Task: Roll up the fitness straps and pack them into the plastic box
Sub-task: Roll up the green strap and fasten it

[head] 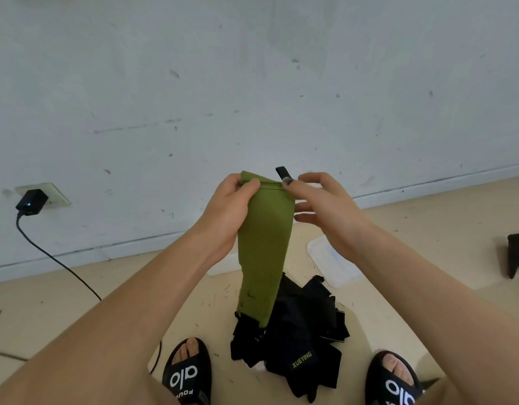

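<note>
The left hand (227, 209) grips the top edge of a flat olive-green fabric strap (262, 252) hanging lengthwise toward the floor; the right hand (325, 206) pinches its black end tab (282, 173).

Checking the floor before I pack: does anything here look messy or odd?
Yes. The black straps lie in a tangled heap between the sandals, none rolled. Small dark bits litter the floor beside them. The green strap hangs unrolled from both hands.

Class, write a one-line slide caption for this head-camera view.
Both hands hold a green strap up by its top edge above a pile of black straps.
</note>
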### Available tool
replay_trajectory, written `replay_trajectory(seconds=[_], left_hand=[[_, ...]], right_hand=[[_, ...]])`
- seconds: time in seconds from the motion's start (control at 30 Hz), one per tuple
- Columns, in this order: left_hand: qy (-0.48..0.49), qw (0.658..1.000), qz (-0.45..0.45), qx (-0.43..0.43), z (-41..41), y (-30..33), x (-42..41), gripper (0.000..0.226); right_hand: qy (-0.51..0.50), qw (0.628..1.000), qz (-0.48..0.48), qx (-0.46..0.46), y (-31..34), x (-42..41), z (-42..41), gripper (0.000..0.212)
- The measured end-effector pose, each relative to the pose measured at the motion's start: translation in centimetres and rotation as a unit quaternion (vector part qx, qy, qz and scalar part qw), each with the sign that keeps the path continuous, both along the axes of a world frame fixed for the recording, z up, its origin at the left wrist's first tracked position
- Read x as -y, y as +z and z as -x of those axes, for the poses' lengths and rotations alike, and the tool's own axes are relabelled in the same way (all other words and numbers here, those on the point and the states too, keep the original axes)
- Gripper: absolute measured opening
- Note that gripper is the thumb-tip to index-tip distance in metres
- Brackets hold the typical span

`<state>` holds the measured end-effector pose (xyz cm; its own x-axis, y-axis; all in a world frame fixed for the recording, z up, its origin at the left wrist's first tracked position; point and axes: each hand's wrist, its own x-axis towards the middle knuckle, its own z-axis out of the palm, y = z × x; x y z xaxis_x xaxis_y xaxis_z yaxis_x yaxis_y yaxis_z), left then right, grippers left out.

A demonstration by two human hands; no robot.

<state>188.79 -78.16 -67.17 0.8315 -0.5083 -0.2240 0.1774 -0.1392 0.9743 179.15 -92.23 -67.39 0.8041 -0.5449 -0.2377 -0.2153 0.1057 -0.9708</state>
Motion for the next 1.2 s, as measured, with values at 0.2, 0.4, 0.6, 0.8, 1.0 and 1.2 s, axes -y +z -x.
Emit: replay_trajectory(seconds=[0.2, 0.4, 0.6, 0.8, 1.0, 1.2], left_hand=[[-0.003, 0.998, 0.067, -0.007, 0.0, 0.4, -0.3, 0.021], [-0.107, 0.994, -0.003, 0.017, -0.2, -0.5, -0.7, 0.033], [-0.108, 0.991, 0.004, 0.080, 0.0, -0.9, -0.4, 0.038], [-0.262, 0.949, -0.115, 0.133, 0.2, -2.2, -1.2, 0.037], [-0.220, 0.962, -0.079, 0.140, 0.0, -2.1, -0.8, 0.028], [-0.235, 0.962, -0.030, 0.132, 1.1, -1.3, -0.4, 0.041]], right_hand=[[0.055, 0.997, 0.007, 0.056, -0.1, -0.5, -0.1, 0.013], [0.016, 0.994, -0.002, 0.110, -0.1, -0.7, -0.3, 0.006], [-0.040, 0.985, -0.099, 0.135, 0.3, -0.8, -0.6, 0.003], [-0.050, 0.972, -0.172, 0.151, 0.8, 0.0, -0.5, 0.005], [-0.057, 0.974, -0.174, 0.133, 0.9, 0.4, -0.7, 0.030], [-0.068, 0.977, -0.147, 0.136, 0.5, 0.1, -0.7, 0.033]])
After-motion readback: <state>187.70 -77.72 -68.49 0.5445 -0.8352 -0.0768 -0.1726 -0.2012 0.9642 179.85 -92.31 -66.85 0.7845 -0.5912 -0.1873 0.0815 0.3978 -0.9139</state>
